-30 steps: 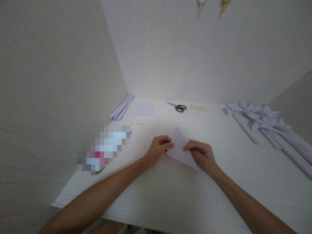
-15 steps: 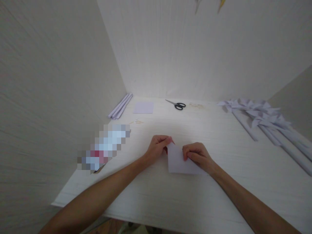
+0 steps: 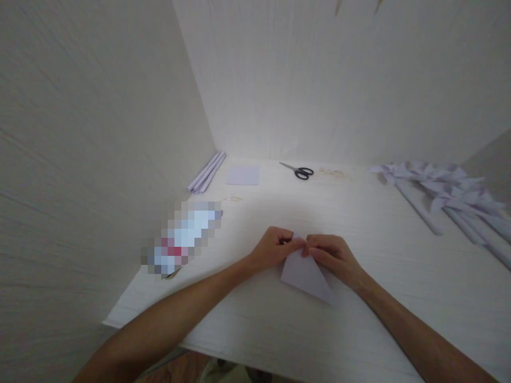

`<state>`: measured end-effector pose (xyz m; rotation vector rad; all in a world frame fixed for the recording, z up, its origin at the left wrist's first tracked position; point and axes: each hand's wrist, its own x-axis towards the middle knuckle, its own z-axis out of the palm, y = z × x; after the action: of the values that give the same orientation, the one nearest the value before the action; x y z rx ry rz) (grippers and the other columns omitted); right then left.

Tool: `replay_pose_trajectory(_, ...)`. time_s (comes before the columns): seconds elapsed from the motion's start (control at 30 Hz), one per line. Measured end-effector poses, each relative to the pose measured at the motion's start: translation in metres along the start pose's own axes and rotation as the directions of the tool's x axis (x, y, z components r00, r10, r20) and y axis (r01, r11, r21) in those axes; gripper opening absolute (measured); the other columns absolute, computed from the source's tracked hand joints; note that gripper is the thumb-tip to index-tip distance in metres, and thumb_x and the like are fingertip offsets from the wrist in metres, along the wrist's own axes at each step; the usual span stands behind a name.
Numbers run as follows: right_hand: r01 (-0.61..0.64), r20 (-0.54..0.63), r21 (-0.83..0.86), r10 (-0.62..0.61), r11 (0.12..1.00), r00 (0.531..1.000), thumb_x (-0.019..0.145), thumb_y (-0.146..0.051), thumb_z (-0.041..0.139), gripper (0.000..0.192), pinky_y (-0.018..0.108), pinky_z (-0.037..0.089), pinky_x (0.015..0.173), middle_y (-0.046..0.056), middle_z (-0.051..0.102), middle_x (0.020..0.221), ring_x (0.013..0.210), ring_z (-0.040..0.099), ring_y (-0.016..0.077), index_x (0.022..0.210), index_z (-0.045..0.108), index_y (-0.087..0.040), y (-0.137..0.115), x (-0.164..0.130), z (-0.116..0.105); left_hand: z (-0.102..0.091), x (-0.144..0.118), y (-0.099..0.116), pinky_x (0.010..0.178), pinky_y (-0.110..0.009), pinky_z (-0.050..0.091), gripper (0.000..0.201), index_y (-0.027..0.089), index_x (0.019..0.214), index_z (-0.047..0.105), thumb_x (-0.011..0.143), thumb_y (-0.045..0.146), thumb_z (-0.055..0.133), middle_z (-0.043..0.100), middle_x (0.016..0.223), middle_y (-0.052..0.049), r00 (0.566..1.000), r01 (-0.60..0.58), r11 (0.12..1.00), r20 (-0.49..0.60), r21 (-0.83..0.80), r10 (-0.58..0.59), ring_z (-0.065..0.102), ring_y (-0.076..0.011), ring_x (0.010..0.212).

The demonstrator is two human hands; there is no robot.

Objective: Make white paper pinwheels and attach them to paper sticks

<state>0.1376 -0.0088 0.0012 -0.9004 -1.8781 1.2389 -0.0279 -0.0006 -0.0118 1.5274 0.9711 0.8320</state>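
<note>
A sheet of pale paper hangs between my hands over the front middle of the table, its lower edge slanting down to the right. My left hand pinches its upper left part between thumb and fingers. Close beside it, my right hand grips the upper right edge, fingertips nearly touching those of the left. The fingers cover the sheet's top edge, so I cannot tell whether it is folded there.
Scissors with black handles lie near the back wall, left of which is a stack of paper squares. Rolled paper sticks rest at the left wall, a blurred-out phone-like object nearer. Paper pinwheels on sticks are heaped at the right.
My right hand has moved up to the left hand at the sheet's top. The paper has turned, its lower edge now slanting. The whole view has shifted slightly.
</note>
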Motion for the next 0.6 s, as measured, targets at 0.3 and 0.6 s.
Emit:
replay_pose_trajectory(0.3, -0.063, -0.065, 0.023, 0.065, 0.998, 0.996, 0.073, -0.035, 0.052, 0.03, 0.022, 0.019, 0.038, -0.003, 0.038, 0.043, 0.04, 0.029, 0.007, 0.052, 0.06, -0.015, 0.008, -0.002, -0.002, -0.004, 0.005, -0.001, 0.041, -0.021, 0.016, 0.043, 0.017, 0.044, 0.029, 0.069, 0.045, 0.051, 0.024, 0.044, 0.006, 0.931, -0.018, 0.985, -0.362, -0.171, -0.046, 0.023, -0.005, 0.042)
replay_pose_trajectory(0.6, -0.047, -0.25, 0.472, 0.185, 0.88, 0.95, 0.062, -0.029, 0.06, 0.019, 0.02, 0.025, 0.032, 0.001, 0.049, 0.045, 0.039, 0.04, 0.0083, 0.049, 0.064, -0.016, 0.009, -0.001, -0.001, -0.007, 0.006, -0.006, 0.044, -0.022, 0.017, 0.042, 0.017, 0.046, 0.028, 0.069, 0.043, 0.053, 0.02, 0.048, 0.005, 0.769, -0.111, 0.969, -0.636, -0.221, -0.057, 0.022, -0.0059, 0.045)
